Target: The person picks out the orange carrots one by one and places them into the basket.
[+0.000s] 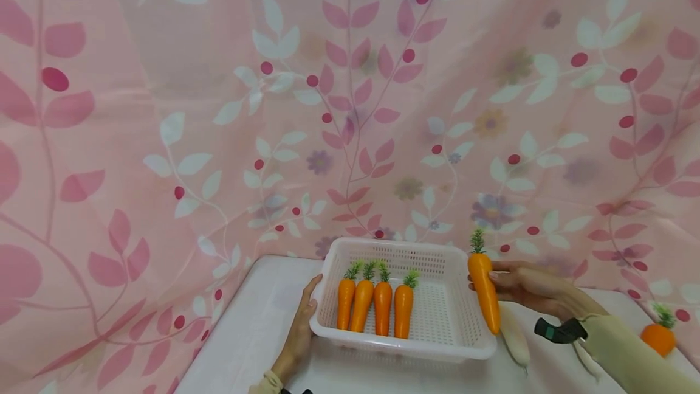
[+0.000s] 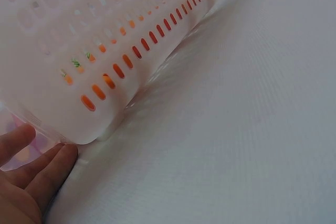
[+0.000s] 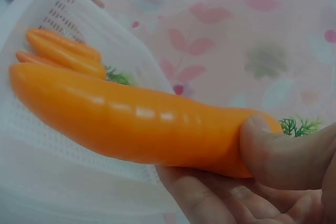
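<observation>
An orange toy carrot (image 1: 483, 289) with a green tuft hangs upright, slightly tilted, over the right rim of the white plastic basket (image 1: 404, 349). My right hand (image 1: 527, 287) pinches it near its top, thumb on one side and fingers behind, as the right wrist view shows closely. Several more carrots (image 1: 382, 309) lie side by side in the left half of the basket, tufts toward the back. At the basket's left side is my left hand (image 1: 299, 333), its fairly straight fingers against the wall. In the left wrist view those fingertips (image 2: 65, 156) meet the lower corner.
A white radish (image 1: 514, 336) lies on the white table (image 1: 251, 321) just right of the basket, and another pale radish (image 1: 586, 360) lies partly behind my right forearm. A round orange item (image 1: 658, 338) with a green top sits far right. A flowered pink curtain (image 1: 350, 108) hangs behind.
</observation>
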Demonstrator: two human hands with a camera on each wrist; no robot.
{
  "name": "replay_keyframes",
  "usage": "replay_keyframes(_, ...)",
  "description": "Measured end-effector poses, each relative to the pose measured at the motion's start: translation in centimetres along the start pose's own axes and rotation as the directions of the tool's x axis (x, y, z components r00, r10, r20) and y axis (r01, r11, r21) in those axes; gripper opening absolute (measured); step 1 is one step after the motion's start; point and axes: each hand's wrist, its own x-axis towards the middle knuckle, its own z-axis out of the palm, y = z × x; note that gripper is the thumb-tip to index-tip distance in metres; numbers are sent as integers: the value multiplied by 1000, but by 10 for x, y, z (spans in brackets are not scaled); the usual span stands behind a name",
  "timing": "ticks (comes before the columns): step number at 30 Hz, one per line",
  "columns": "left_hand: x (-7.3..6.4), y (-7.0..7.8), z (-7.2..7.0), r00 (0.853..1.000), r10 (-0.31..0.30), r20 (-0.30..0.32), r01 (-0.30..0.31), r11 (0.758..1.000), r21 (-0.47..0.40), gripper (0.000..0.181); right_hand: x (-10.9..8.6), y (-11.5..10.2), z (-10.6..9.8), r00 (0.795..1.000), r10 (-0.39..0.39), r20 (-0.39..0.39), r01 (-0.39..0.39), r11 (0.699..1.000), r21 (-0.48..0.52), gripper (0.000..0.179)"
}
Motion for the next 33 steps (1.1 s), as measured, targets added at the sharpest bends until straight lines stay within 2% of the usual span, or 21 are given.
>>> replay_keyframes(5,1,0,0,1000,2,-2,-2,1000,-8,53,9,3,7,999,0,-44,0,1000,-2,54)
replay_keyframes(10,3,-1,0,1000,27,6,-27,1000,4,54,21,5,14,999,-8,-41,8,1000,-19,60)
replay_keyframes(18,3,0,0,1000,23,-3,-23,1000,-11,54,37,7,25,999,-6,-46,5,1000,-19,65)
replay_keyframes(26,2,1,1,1000,11,-10,-11,1000,5,53,53,15,38,998,8,-63,-7,1000,23,66)
replay_keyframes(33,1,1,1,1000,18,-15,-18,1000,5,53,66,24,51,988,55,-142,-49,998,40,73)
